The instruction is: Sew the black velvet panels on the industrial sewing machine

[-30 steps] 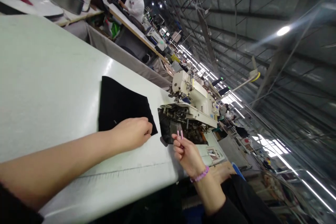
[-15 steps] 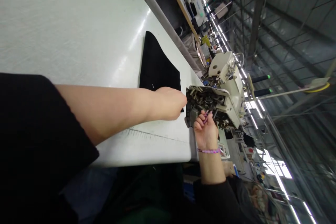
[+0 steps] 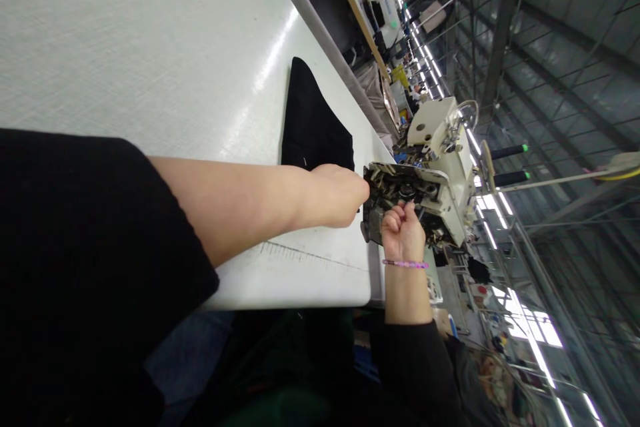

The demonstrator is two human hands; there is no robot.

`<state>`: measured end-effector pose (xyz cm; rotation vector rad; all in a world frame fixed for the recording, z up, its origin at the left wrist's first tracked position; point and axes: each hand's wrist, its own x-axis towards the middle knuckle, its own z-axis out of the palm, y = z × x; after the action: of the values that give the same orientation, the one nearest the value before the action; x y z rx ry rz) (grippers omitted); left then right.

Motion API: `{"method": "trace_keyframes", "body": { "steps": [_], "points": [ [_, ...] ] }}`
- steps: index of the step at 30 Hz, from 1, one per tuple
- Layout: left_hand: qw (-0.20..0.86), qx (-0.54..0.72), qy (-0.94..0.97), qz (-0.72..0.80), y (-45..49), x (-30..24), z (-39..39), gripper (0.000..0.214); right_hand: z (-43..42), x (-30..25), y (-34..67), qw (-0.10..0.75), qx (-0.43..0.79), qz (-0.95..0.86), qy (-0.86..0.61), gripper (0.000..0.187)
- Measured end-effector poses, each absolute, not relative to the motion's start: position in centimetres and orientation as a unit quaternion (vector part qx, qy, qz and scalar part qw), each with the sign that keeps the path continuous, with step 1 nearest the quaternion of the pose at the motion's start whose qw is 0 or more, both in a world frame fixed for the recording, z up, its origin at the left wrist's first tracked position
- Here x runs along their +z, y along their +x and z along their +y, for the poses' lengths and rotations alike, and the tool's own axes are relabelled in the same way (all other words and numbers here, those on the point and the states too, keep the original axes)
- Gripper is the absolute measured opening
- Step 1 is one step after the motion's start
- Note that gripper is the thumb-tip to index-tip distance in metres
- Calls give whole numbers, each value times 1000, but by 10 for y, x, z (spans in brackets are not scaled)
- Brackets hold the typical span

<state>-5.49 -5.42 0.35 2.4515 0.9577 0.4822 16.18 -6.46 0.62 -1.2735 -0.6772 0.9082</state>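
Observation:
A sewing machine head (image 3: pixel 453 197) is tipped back, so the dark metal parts of its underside (image 3: pixel 383 217) show. My left hand (image 3: pixel 343 195) is curled closed at the near edge of this machine head and seems to grip it; most of its fingers are hidden. Below it, my right hand (image 3: pixel 404 227), with a beaded purple bracelet (image 3: pixel 406 264) on the wrist, reaches to the underside. Its fingers are pinched together by the round hook part (image 3: pixel 407 190); what they hold is too small to name. Black fabric (image 3: pixel 315 123) lies on the table beside my left hand.
The pale table (image 3: pixel 150 47) has a marked measuring scale (image 3: pixel 310 255) along its front edge. Thread cones (image 3: pixel 510 151) stand past the machine. Another sewing machine (image 3: pixel 387 13) and a wooden-edged table (image 3: pixel 353 3) are farther off. The whole view is turned sideways.
My right hand has moved a little closer to the hook, and the small pink thing in its fingers no longer shows. The view has shifted slightly; my left hand stays at the machine's edge.

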Motion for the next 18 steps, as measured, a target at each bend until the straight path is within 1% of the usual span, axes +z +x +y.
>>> {"method": "trace_keyframes", "body": {
  "steps": [7, 12, 15, 18],
  "points": [
    [233, 171, 891, 349, -56, 5, -55, 24, -59, 9, 152, 684, 391, -279, -549, 39],
    [237, 165, 892, 349, -56, 6, -55, 26, -68, 10, 145, 685, 400, -276, -543, 42],
    [239, 166, 891, 349, -56, 5, -55, 27, -75, 11, 145, 682, 399, -281, -544, 41],
    [245, 170, 889, 347, -56, 5, -55, 28, -81, 10, 148, 670, 400, -293, -552, 34]
  ]
}}
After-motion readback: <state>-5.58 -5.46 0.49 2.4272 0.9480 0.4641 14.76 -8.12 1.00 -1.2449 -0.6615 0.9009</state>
